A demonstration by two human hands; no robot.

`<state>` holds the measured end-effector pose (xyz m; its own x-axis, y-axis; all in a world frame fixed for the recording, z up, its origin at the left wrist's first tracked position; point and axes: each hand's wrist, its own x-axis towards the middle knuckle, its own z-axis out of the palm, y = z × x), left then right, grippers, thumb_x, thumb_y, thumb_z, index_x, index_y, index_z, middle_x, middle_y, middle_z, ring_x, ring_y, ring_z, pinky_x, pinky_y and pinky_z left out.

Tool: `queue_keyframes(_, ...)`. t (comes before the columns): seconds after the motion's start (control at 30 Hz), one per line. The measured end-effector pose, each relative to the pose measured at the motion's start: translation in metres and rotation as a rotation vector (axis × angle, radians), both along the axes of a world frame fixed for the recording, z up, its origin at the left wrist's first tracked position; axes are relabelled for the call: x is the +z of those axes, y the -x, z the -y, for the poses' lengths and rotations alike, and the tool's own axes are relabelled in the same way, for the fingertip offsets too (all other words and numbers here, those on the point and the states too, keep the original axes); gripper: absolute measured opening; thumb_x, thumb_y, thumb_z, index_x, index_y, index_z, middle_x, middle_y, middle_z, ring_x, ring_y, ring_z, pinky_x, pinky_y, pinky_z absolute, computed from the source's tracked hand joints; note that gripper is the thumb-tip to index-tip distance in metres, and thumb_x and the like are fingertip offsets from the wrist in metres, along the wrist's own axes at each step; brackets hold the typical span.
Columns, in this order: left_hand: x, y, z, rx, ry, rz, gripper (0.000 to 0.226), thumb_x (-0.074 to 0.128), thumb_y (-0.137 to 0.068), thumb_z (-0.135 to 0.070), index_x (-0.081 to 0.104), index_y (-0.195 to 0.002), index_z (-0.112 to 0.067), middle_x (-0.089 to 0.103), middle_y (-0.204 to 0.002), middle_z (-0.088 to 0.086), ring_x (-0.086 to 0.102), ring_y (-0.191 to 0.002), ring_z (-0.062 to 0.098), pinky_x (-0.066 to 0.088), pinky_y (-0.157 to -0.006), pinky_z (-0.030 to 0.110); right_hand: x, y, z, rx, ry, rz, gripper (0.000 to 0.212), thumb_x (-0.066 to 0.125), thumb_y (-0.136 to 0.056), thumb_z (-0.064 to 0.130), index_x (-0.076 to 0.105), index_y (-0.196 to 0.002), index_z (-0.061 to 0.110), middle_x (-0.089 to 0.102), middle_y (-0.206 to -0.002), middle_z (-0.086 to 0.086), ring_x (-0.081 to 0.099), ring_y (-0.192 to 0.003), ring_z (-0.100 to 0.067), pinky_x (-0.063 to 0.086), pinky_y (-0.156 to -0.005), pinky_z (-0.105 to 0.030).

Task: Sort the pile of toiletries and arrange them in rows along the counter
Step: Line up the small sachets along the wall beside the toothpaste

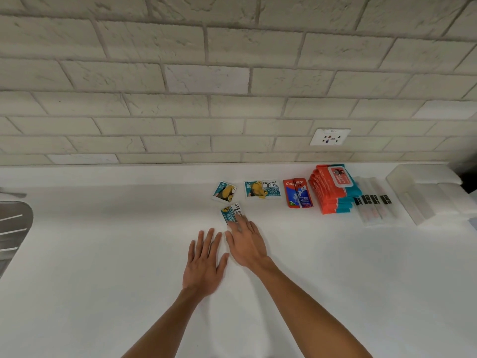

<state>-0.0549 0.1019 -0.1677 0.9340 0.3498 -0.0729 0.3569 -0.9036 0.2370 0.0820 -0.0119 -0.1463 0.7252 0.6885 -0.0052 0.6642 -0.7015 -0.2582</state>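
Observation:
On the white counter [103, 254] lie three Cream Silk sachets: one tilted sachet [224, 191], one flat sachet [262, 189] to its right, and a third sachet [232, 214] nearer me. My right hand [246, 244] has straight fingers, and its fingertips press on the near edge of that third sachet. Flat on the counter just left of it lies my left hand [204, 262], fingers spread, holding nothing. Further right in a row are Colgate sachets [298, 193], a stack of orange and teal wipe packs [331, 188] and wrapped toothbrushes [374, 201].
A clear plastic box [413, 192] stands at the far right of the counter. A steel sink drainer [13, 228] is at the left edge. A brick-pattern wall with a socket [330, 136] rises behind the counter.

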Motion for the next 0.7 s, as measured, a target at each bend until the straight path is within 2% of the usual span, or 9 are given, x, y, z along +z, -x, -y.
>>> queue_keyframes(0.17, -0.002, 0.001, -0.001, -0.013, 0.034, 0.041, 0.067, 0.019, -0.107, -0.059, 0.000, -0.165, -0.031, -0.011, -0.172, -0.008, -0.016, -0.158, 0.018, 0.002, -0.129, 0.044, -0.002, 0.033, 0.036, -0.069, -0.056, 0.001, 0.060, 0.024, -0.110, 0.046, 0.058, -0.147, 0.014, 0.049, -0.161, -0.013, 0.044, -0.152, -0.030, 0.034, -0.126, -0.043)
queue_keyframes(0.27, -0.003, 0.002, -0.003, -0.032, 0.045, 0.035, 0.066, 0.019, -0.108, -0.058, 0.000, -0.165, -0.031, -0.011, -0.172, -0.008, -0.019, -0.157, 0.017, 0.000, -0.130, 0.043, -0.009, 0.051, 0.056, -0.088, -0.102, 0.030, 0.056, 0.029, -0.111, 0.044, 0.063, -0.143, 0.013, 0.053, -0.159, -0.011, 0.046, -0.150, -0.028, 0.037, -0.125, -0.042)
queue_keyframes(0.4, -0.001, 0.005, -0.003, -0.044, 0.148, 0.085, 0.060, 0.026, -0.109, -0.053, 0.019, -0.163, -0.028, 0.005, -0.173, -0.004, -0.009, -0.159, 0.016, -0.002, -0.129, 0.039, -0.021, 0.072, 0.082, -0.103, -0.158, 0.029, 0.049, 0.032, -0.113, 0.042, 0.066, -0.133, 0.013, 0.054, -0.158, -0.008, 0.045, -0.151, -0.024, 0.038, -0.124, -0.042)
queue_keyframes(0.47, 0.000, 0.006, 0.001, -0.058, 0.200, 0.130, 0.054, 0.035, -0.109, -0.048, 0.035, -0.158, -0.026, 0.020, -0.170, -0.002, 0.006, -0.159, 0.017, 0.008, -0.129, 0.039, -0.025, 0.080, 0.094, -0.113, -0.184, 0.039, 0.045, 0.036, -0.112, 0.040, 0.067, -0.129, 0.012, 0.057, -0.155, -0.008, 0.047, -0.149, -0.024, 0.039, -0.123, -0.041)
queue_keyframes(0.57, 0.000, 0.011, 0.009, -0.093, 0.241, 0.211, 0.046, 0.045, -0.106, -0.048, 0.056, -0.142, -0.022, 0.042, -0.159, -0.001, 0.032, -0.151, 0.019, 0.033, -0.122, 0.039, -0.030, 0.089, 0.109, -0.125, -0.225, 0.048, 0.034, 0.048, -0.109, 0.033, 0.067, -0.128, 0.011, 0.060, -0.151, -0.008, 0.050, -0.146, -0.025, 0.039, -0.123, -0.039)
queue_keyframes(0.63, 0.004, 0.009, 0.016, -0.110, 0.288, 0.230, 0.046, 0.045, -0.103, -0.050, 0.062, -0.135, -0.023, 0.052, -0.150, -0.003, 0.043, -0.141, 0.018, 0.042, -0.114, 0.037, -0.032, 0.092, 0.117, -0.127, -0.240, 0.033, 0.030, 0.052, -0.108, 0.028, 0.067, -0.128, 0.011, 0.059, -0.151, -0.008, 0.051, -0.146, -0.025, 0.039, -0.123, -0.039)
queue_keyframes(0.7, 0.015, 0.000, 0.022, -0.102, 0.349, 0.214, 0.041, 0.049, -0.103, -0.044, 0.063, -0.135, -0.022, 0.059, -0.141, -0.004, 0.048, -0.132, 0.017, 0.045, -0.108, 0.035, -0.034, 0.094, 0.124, -0.129, -0.262, 0.020, 0.031, 0.055, -0.107, 0.026, 0.067, -0.130, 0.010, 0.060, -0.151, -0.009, 0.051, -0.146, -0.025, 0.041, -0.122, -0.040)
